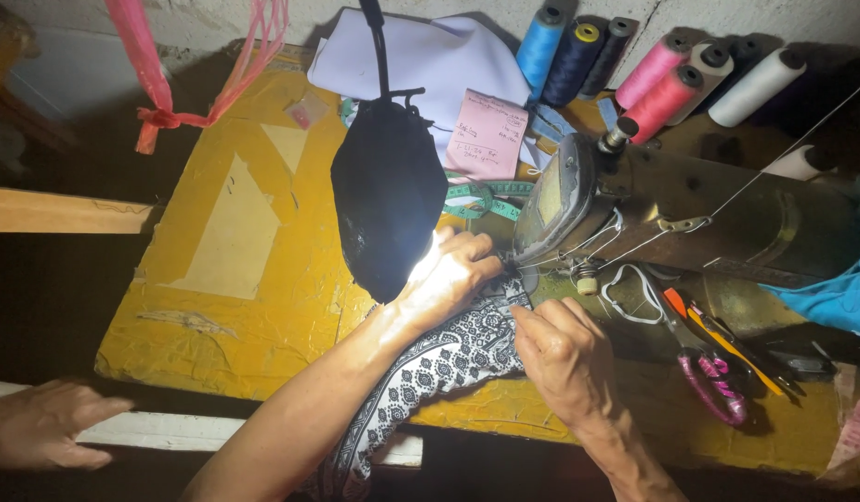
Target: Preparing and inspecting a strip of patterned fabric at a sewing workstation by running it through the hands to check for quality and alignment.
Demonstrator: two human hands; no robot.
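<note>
At frame centre, the left hand pressed flat, fingers together, on the patterned fabric beside the sewing machine needle. The right hand pinched the fabric edge. Fingertips risked needle strikes.

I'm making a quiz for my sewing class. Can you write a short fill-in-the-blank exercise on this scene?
1. Both hands, left hand and right hand, press a black-and-white patterned ____ at the sewing machine.
2. The table top is coloured ____.
3. The scissors right of the right hand have ____ handles.
4. The lamp over the left hand has a ____ shade.

Missing words: fabric; yellow; pink; black
</note>
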